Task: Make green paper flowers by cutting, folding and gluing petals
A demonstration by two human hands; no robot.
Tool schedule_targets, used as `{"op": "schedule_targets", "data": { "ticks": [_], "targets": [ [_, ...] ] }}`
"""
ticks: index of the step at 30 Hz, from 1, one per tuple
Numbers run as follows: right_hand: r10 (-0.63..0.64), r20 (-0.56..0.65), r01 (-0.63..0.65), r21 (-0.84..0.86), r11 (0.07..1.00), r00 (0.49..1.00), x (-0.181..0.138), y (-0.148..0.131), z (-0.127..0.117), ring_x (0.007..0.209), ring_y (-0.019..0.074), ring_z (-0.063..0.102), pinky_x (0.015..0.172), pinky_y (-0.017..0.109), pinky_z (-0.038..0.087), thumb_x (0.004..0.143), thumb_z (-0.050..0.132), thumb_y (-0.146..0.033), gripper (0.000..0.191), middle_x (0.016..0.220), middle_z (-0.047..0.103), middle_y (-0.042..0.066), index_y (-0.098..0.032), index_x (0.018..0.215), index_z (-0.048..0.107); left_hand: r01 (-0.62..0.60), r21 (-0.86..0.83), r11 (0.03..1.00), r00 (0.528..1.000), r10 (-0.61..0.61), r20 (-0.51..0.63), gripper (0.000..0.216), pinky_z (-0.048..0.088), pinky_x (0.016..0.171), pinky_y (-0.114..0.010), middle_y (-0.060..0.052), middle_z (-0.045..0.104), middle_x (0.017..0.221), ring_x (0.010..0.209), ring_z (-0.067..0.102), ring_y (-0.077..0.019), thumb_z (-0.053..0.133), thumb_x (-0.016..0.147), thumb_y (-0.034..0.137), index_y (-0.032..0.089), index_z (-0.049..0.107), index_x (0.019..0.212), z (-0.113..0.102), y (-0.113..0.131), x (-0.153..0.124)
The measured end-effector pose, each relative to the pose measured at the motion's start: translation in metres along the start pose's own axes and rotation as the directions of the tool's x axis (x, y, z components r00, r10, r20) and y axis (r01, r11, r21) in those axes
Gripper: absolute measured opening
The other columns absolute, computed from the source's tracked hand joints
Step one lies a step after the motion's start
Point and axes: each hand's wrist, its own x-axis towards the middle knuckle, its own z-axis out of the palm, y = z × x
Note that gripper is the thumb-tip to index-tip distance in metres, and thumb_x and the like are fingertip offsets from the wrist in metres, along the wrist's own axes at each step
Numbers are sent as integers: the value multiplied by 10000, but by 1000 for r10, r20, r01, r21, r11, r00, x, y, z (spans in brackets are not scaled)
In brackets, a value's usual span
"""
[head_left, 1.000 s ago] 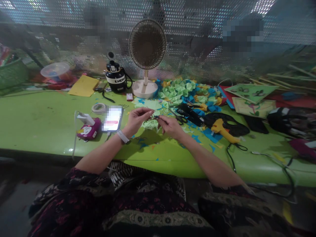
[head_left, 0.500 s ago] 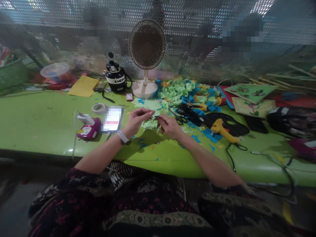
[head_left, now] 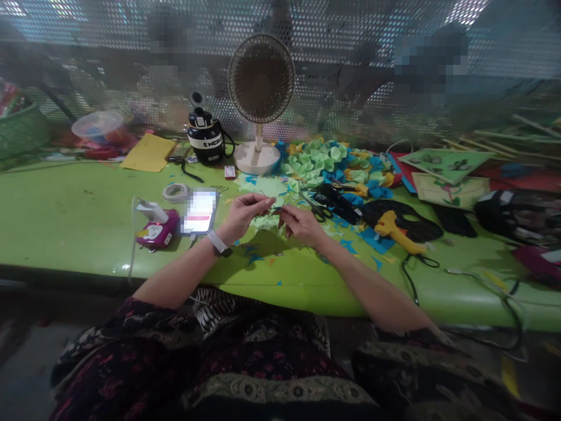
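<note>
My left hand [head_left: 245,213] and my right hand [head_left: 302,225] meet over the middle of the green table, fingertips almost touching. Thumb and fingers are pinched together on both. Whatever lies between them is too small to make out; a bit of green shows at the fingertips. Below and behind them are pale green paper pieces [head_left: 265,223] and a light green sheet [head_left: 269,186]. Black-handled scissors [head_left: 322,213] lie just right of my right hand, beside a black stapler-like tool [head_left: 337,203]. A heap of folded green, blue and yellow paper pieces [head_left: 319,158] sits behind.
A fan [head_left: 259,149] and a black bottle [head_left: 205,140] stand at the back. Left are a lit phone [head_left: 200,211], a tape roll [head_left: 175,192] and a purple power socket [head_left: 158,233]. At right lies a yellow glue gun [head_left: 397,231] with its cable [head_left: 409,280].
Both hands stay in nearly the same place, with only slight finger movement. A little more green shows between the fingertips. Everything else on the table is unmoved.
</note>
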Motion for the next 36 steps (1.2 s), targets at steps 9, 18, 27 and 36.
{"op": "schedule_targets", "data": {
  "ticks": [9, 18, 27, 36],
  "targets": [
    [53, 46, -51, -41, 998, 998, 0, -5, 0, 441, 104, 569, 530, 251, 448, 987, 412, -452, 301, 689, 639, -16, -215, 823, 499, -29, -49, 998, 996, 25, -80, 264, 429, 535, -184, 18, 631, 597, 539, 538, -50, 907, 605, 344, 169, 720, 668, -2, 1, 3],
    [69, 62, -66, -41, 997, 996, 0, -4, 1, 441, 100, 569, 514, 240, 434, 982, 408, -441, 291, 697, 662, -10, -215, 818, 489, -18, -90, 996, 988, 4, -154, 257, 417, 529, -178, 31, 611, 602, 525, 511, -37, 897, 609, 323, 165, 706, 678, -4, 4, 6],
    [61, 13, -62, 71, 996, 998, 0, -1, 1, 439, 85, 560, 474, 226, 416, 949, 467, -508, 320, 718, 661, -11, -206, 870, 538, -32, -142, 989, 977, 1, -211, 273, 408, 528, -172, 43, 595, 618, 544, 523, -37, 890, 622, 338, 175, 682, 692, -9, 6, 11],
    [238, -349, -29, 509, 860, 906, 6, -11, -15, 388, 59, 293, 364, 209, 195, 845, 563, -439, 222, 534, 401, -84, -226, 805, 514, 44, 62, 997, 994, -49, 95, 300, 435, 578, -218, 5, 622, 616, 543, 529, -60, 842, 700, 413, 146, 705, 705, -5, 4, 2]
  ]
}}
